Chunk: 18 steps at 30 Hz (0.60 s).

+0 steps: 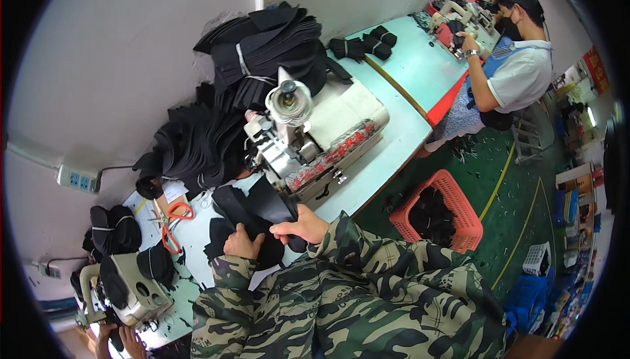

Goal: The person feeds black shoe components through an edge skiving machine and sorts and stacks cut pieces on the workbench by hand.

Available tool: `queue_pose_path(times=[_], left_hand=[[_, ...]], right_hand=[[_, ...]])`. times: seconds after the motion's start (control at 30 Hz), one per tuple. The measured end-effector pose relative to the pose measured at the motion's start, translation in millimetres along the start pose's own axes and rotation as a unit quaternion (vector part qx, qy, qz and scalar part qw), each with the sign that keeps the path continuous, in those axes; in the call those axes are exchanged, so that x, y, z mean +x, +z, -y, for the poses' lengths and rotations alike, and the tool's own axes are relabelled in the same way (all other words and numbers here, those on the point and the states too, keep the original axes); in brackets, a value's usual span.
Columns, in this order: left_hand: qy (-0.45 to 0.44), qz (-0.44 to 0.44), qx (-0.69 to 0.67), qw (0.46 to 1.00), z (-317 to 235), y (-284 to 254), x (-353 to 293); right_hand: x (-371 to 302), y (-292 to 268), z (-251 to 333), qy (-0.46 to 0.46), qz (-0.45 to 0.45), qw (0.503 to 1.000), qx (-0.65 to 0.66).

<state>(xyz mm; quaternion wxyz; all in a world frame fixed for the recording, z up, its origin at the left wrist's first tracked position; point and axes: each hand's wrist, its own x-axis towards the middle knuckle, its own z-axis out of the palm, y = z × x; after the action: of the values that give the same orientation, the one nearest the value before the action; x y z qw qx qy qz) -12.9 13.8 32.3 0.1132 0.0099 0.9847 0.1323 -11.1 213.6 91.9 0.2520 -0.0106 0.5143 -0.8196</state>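
Black flat cut pieces of material [230,203] lie in front of me beside a white sewing machine [351,106]. My left hand [243,245] is closed on the near edge of these pieces, its thumb uppermost. My right hand [300,226] pinches a smooth, curved black piece [275,208] between thumb and fingers, close to the machine's front. The two hands are nearly touching. Parts of the pieces under my hands are hidden. Orange-handled scissors [173,222] lie on the table to the left of my hands.
Tied black stacks [262,50] stand behind the machine, with loose black pieces [190,139] at left. A red basket [469,231] of black pieces stands on the floor. A co-worker [515,63] sits at another machine, far right; another person's hands [121,340] work at lower left.
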Motion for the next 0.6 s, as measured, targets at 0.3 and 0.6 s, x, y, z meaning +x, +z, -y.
queue_pose_path(times=[0.3, 0.6], left_hand=[[-0.047, 0.031, -0.329, 0.943, 48.4, 4.5, 17.4], [-0.1, -0.01, -0.591, 0.801, 52.3, -6.3, 0.9]], right_hand=[[6.0, -8.0, -17.1, 0.034, -0.047, 0.997, -0.059], [41.9, 10.5, -59.5, -0.062, -0.059, 0.949, -0.303]])
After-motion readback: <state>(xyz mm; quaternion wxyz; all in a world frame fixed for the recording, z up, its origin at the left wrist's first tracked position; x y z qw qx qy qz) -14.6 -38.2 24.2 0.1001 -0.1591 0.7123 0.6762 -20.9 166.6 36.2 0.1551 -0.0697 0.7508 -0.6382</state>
